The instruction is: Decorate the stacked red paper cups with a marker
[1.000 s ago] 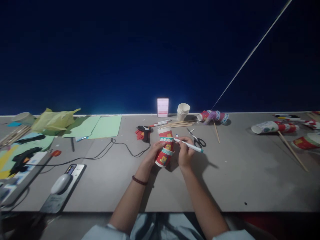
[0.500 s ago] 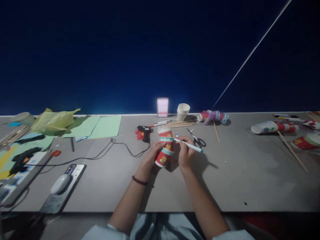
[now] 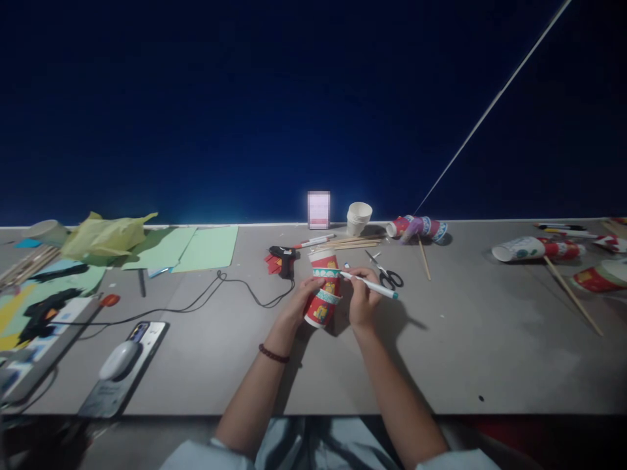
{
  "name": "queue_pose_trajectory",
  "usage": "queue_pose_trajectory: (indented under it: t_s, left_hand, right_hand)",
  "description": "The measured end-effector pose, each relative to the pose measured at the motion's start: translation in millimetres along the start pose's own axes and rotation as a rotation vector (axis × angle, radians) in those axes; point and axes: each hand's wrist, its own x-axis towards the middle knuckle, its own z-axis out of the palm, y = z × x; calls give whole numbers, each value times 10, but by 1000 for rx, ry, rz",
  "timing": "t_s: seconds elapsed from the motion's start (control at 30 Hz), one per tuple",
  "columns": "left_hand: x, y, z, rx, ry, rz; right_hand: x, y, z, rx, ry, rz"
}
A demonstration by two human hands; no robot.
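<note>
While left hand (image 3: 298, 301) clasps red patterned cups (image 3: 321, 312), right hand (image 3: 363, 304) pinches marker (image 3: 376, 286); screen (image 3: 319, 210) blurred, unreadable.

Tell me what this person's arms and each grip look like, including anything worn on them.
The left sleeve and right sleeve are pale blue, leaving both forearms bare. A dark red bracelet, apparently beaded, circles the left wrist; nothing shows on the right one. The left grip and right grip are ungloved.
</note>
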Motion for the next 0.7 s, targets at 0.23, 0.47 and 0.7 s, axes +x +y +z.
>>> queue_pose_trajectory:
  t_s: [0.23,0.47,0.7]
  left_hand:
    - [19,-3,-23,-8,-20,-15]
    - [-6,13,26,-43,-16,34]
    - [14,-6,5,-14,-11,11]
  right_hand:
    - [2,0,-5,-48,9,5]
    - [12,19,-13,-54,-11,18]
    - [5,32,-20,-42,-41,21]
